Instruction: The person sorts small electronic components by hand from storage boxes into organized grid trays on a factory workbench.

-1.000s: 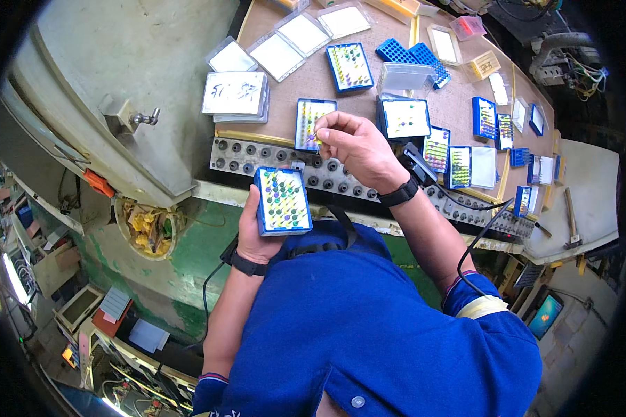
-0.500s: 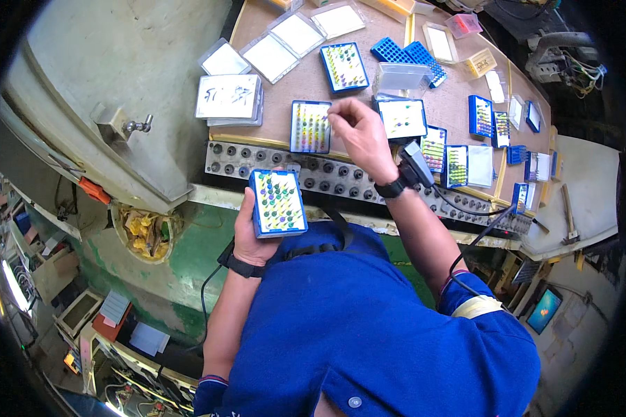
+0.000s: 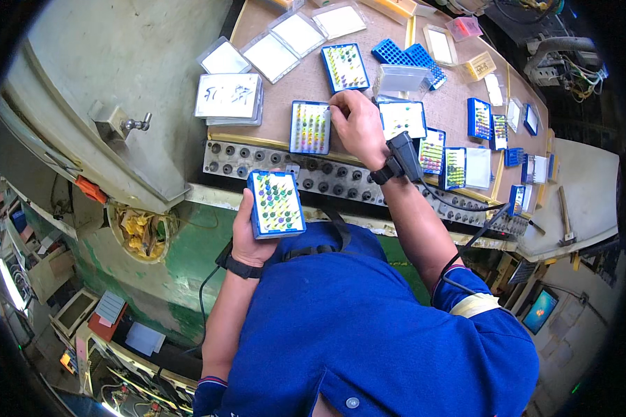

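My left hand [image 3: 247,228] grips a blue box [image 3: 277,203] at its left side and underneath. White inside, it carries rows of small pins with yellow, green and purple collars. My right hand [image 3: 359,125] is closed, its thumb and forefinger together at the upper right edge of a second blue box [image 3: 310,128] on the table. That box is filled with similar pins in rows of yellow, pink and purple, looking hazy. Whatever the right fingertips hold, if anything, is too small to make out. A third blue box [image 3: 345,67] of pins lies just beyond.
Right of my hand sits another pin box [image 3: 403,119] with a clear lid [image 3: 401,80] standing behind it. Stacked white-topped cases [image 3: 228,96] lie left. A metal strip with holes [image 3: 320,175] runs along the table's near edge. A hammer [image 3: 565,214] rests far right.
My right hand has shifted slightly right, from over the second box's upper right corner to its edge. The wrist has turned a little. My left hand keeps its box in nearly the same place.
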Available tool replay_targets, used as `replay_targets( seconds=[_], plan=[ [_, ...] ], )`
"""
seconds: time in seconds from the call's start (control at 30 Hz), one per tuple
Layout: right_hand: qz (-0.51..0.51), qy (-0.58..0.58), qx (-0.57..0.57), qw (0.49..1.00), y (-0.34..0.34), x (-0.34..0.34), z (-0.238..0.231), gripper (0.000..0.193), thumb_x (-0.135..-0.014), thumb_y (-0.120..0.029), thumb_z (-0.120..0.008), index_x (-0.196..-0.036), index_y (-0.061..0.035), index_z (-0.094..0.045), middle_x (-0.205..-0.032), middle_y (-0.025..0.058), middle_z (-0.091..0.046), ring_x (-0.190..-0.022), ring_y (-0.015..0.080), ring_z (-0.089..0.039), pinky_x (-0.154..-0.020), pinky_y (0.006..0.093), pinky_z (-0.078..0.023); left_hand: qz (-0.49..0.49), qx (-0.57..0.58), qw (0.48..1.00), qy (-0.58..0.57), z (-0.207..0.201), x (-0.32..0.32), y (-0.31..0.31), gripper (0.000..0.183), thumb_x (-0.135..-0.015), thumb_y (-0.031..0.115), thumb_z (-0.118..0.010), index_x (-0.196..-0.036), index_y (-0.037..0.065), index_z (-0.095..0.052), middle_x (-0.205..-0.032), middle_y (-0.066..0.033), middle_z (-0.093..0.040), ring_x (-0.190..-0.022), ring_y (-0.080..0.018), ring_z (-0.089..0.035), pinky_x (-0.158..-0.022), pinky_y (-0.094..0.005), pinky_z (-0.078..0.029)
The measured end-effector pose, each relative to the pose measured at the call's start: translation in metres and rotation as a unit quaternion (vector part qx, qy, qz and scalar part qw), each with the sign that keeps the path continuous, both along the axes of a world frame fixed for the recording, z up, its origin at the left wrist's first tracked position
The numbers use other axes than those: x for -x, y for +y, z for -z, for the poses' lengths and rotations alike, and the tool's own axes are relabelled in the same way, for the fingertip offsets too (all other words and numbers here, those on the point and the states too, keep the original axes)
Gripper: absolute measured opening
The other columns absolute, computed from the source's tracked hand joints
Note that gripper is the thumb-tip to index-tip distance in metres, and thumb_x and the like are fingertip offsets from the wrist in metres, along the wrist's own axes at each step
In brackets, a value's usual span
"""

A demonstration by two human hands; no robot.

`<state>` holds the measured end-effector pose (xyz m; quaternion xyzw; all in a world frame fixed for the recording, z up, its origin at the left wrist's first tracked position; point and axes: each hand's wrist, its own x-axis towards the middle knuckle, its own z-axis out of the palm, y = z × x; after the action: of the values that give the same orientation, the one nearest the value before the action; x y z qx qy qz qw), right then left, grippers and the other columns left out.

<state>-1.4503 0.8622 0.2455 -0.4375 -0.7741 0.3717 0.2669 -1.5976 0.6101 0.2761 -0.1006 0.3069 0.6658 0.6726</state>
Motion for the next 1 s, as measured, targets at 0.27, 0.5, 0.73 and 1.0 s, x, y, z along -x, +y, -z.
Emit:
replay_targets(
  seconds=[0.27, 0.5, 0.73, 1.0],
  plan=[
    [-0.033, -0.032, -0.065, 0.997, 0.0, 0.0, -0.003, 0.008, -0.09, -0.003, -0.071, -0.098, 0.0002, -0.071, -0.09, 0.0169, -0.068, -0.083, 0.0334, -0.07, -0.077, 0.0417, -0.056, -0.007, -0.004, 1.0, 0.002, -0.003, 0.001, 0.001, 0.074, -0.107, 0.059, -0.049, -0.158, 0.006, -0.041, -0.143, -0.0188, -0.062, -0.124, -0.0328, -0.067, -0.105, -0.0485, -0.056],
    [-0.093, -0.097, -0.121, 0.984, 0.0, 0.0, -0.009, 0.015, -0.091, -0.004, -0.07, -0.104, -0.0018, -0.075, -0.093, 0.0176, -0.07, -0.085, 0.0351, -0.071, -0.079, 0.0429, -0.057, -0.017, 0.01, 1.0, 0.001, -0.004, 0.001, 0.002, 0.078, -0.105, 0.062, -0.052, -0.158, 0.005, -0.041, -0.14, -0.0217, -0.061, -0.122, -0.0345, -0.067, -0.102, -0.0475, -0.057],
    [-0.028, 0.017, 0.039, 0.999, -0.005, -0.002, -0.008, 0.013, -0.09, -0.003, -0.072, -0.103, -0.0003, -0.073, -0.099, 0.0187, -0.073, -0.091, 0.0364, -0.073, -0.081, 0.0432, -0.058, -0.037, -0.021, 0.999, -0.025, -0.007, 0.003, 0.005, 0.087, -0.102, 0.07, -0.051, -0.159, 0.005, -0.038, -0.13, -0.0279, -0.059, -0.109, -0.0379, -0.066, -0.087, -0.0441, -0.061],
    [-0.055, -0.018, -0.071, 0.996, -0.008, -0.001, -0.001, 0.015, -0.092, -0.002, -0.073, -0.106, -0.0013, -0.07, -0.101, 0.0163, -0.073, -0.089, 0.032, -0.073, -0.08, 0.04, -0.059, -0.041, -0.07, 0.995, -0.053, -0.008, 0.006, 0.006, 0.087, -0.101, 0.07, -0.052, -0.158, 0.005, -0.039, -0.132, -0.0288, -0.06, -0.111, -0.0387, -0.065, -0.089, -0.0454, -0.06]
  ],
)
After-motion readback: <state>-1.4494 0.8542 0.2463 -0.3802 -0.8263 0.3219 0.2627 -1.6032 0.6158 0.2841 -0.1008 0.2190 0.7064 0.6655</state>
